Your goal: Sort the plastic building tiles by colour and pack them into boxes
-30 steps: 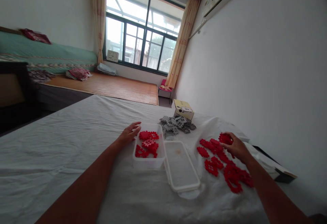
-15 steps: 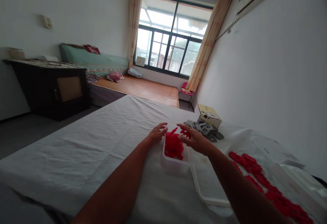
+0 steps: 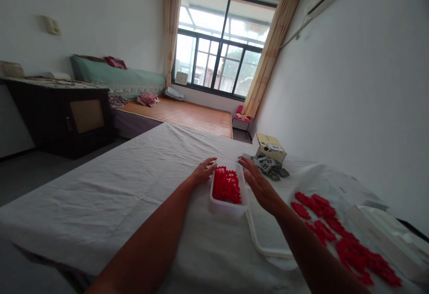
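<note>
A translucent plastic box (image 3: 229,207) stands on the cloth in front of me, with several red notched plastic pieces (image 3: 227,186) lying in it. At the box's upper left side is my left hand (image 3: 203,171), its fingers apart and near the rim. A bit of red shows by those fingertips, but I cannot tell whether they touch it. My right hand (image 3: 258,184) lies along the box's right side with fingers stretched out and nothing in them. Under my right forearm, partly hidden, rests a pale box lid (image 3: 268,252).
Grey notched pieces (image 3: 266,166) are heaped beyond my right hand, beside a yellow carton (image 3: 271,147). More red pieces (image 3: 321,211) spread over the right side, near a white box (image 3: 385,236). A pale cloth (image 3: 144,182) covers the surface.
The red pieces that stood up between my hands now lie lower and flatter in the box. My hands have moved apart to its two sides. The view has shifted slightly.
</note>
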`<action>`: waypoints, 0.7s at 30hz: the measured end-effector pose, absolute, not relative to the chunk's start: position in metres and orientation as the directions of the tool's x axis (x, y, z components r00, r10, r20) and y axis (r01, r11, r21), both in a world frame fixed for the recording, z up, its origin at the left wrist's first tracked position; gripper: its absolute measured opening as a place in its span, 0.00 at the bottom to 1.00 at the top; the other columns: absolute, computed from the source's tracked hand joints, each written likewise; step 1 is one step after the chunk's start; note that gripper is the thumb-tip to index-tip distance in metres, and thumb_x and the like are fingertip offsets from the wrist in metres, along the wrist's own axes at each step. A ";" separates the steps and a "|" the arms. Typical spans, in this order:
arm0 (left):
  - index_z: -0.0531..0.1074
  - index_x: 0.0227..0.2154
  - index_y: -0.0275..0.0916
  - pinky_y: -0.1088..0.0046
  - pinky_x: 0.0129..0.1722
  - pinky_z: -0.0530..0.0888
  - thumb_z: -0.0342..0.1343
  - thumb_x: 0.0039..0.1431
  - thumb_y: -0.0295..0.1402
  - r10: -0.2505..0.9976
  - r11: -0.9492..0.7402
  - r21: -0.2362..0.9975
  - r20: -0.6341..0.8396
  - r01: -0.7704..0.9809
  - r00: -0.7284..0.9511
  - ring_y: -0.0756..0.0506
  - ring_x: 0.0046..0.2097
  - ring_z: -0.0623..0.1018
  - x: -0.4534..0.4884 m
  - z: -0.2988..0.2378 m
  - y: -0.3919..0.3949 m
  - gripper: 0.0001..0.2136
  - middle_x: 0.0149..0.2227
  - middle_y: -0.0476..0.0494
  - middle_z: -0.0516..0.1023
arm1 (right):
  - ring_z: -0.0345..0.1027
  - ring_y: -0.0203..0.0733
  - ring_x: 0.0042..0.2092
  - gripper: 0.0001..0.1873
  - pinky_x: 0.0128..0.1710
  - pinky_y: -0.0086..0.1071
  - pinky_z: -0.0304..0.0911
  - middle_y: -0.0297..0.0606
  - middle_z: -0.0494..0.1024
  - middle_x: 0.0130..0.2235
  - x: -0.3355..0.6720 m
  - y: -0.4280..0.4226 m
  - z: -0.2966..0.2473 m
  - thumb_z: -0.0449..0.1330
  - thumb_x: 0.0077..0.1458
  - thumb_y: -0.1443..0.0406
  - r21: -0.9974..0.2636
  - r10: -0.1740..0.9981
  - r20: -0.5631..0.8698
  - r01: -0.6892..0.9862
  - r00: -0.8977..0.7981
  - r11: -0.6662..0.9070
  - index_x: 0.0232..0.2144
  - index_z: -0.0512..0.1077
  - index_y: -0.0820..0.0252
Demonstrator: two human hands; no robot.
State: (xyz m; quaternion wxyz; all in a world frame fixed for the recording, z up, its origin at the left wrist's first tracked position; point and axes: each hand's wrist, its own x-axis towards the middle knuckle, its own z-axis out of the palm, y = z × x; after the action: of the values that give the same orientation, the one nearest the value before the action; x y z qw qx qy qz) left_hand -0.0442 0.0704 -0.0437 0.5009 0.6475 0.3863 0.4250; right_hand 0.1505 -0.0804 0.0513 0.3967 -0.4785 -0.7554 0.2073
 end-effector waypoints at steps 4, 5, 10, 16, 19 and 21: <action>0.66 0.51 0.40 0.81 0.21 0.66 0.54 0.50 0.46 0.925 -0.236 0.967 0.194 0.094 0.327 0.53 0.28 0.69 -0.046 -0.044 0.074 0.26 0.41 0.42 0.71 | 0.49 0.45 0.62 0.27 0.61 0.47 0.45 0.39 0.58 0.61 0.226 -0.119 0.037 0.46 0.59 0.52 -0.619 0.933 0.353 0.730 -0.071 0.290 0.59 0.54 0.51; 0.65 0.51 0.39 0.80 0.21 0.67 0.54 0.50 0.47 0.923 -0.244 0.964 0.198 0.104 0.332 0.52 0.28 0.69 -0.046 -0.045 0.075 0.27 0.41 0.42 0.71 | 0.49 0.45 0.62 0.28 0.61 0.47 0.45 0.40 0.58 0.61 0.252 -0.130 0.029 0.46 0.59 0.51 -0.585 0.939 0.342 0.779 -0.018 0.228 0.59 0.55 0.52; 0.66 0.51 0.39 0.78 0.22 0.67 0.53 0.48 0.50 0.917 -0.283 0.949 0.226 0.139 0.328 0.51 0.28 0.70 -0.047 -0.039 0.074 0.29 0.36 0.44 0.73 | 0.50 0.54 0.61 0.36 0.60 0.51 0.45 0.48 0.62 0.58 0.391 -0.196 -0.018 0.52 0.50 0.45 -0.342 0.884 0.336 0.917 0.324 -0.206 0.56 0.60 0.59; 0.67 0.50 0.37 0.74 0.27 0.70 0.52 0.48 0.52 0.917 -0.318 0.927 0.248 0.199 0.313 0.47 0.33 0.73 -0.048 -0.031 0.069 0.30 0.40 0.41 0.74 | 0.50 0.59 0.61 0.48 0.59 0.49 0.48 0.47 0.61 0.59 0.453 -0.241 -0.058 0.61 0.36 0.45 -0.296 0.864 0.190 0.867 0.466 -0.402 0.58 0.56 0.56; 0.67 0.50 0.37 0.74 0.27 0.71 0.52 0.48 0.52 0.911 -0.338 0.920 0.266 0.200 0.314 0.46 0.34 0.74 -0.049 -0.033 0.072 0.30 0.41 0.41 0.75 | 0.49 0.57 0.61 0.51 0.59 0.48 0.48 0.47 0.59 0.60 0.448 -0.225 -0.061 0.59 0.37 0.45 -0.319 0.861 0.221 0.868 0.458 -0.380 0.60 0.51 0.58; 0.68 0.50 0.37 0.74 0.27 0.71 0.52 0.48 0.52 0.907 -0.351 0.917 0.281 0.192 0.313 0.46 0.34 0.74 -0.049 -0.034 0.073 0.30 0.39 0.42 0.75 | 0.48 0.56 0.62 0.51 0.59 0.47 0.47 0.49 0.56 0.61 0.445 -0.207 -0.058 0.58 0.39 0.44 -0.327 0.862 0.257 0.878 0.437 -0.348 0.61 0.49 0.61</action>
State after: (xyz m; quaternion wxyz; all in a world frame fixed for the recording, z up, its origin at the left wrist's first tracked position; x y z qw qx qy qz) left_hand -0.0491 0.0730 -0.0343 0.4120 0.6977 0.3936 0.4342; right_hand 0.4445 -0.2067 -0.0583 0.2122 -0.8207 -0.5301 -0.0198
